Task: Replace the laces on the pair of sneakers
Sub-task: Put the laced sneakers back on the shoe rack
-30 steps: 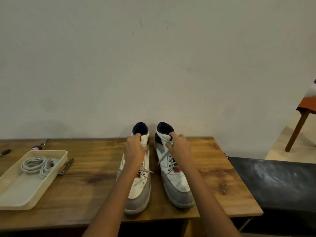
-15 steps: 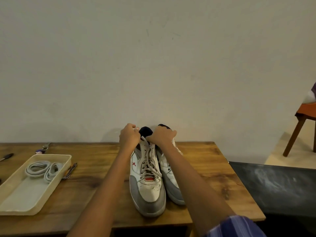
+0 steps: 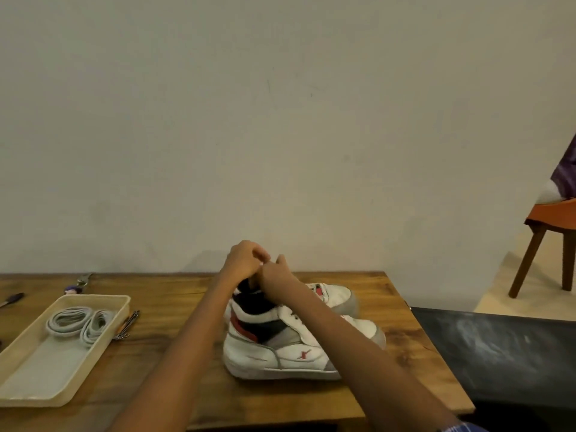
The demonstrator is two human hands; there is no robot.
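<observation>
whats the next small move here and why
Probably start loosening the old lace at the top of the near sneaker. Both hands, left hand and right hand, sit at its collar, and the replacement laces lie untouched in the tray.

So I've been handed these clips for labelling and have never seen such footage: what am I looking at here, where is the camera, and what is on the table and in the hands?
There is no machine: a person works with bare hands, and the one camera sits on their head, looking forward and down. The left hand and right hand meet at the collars of two white sneakers lying on a wooden table, toes pointing right. Both hands have curled fingers, but whether they grip a collar or a lace is hidden. To the left, a cream tray holds two coiled grey laces, probably the replacements. A small metal tool lies beside the tray. A dark bench and a chair are on the right.
</observation>
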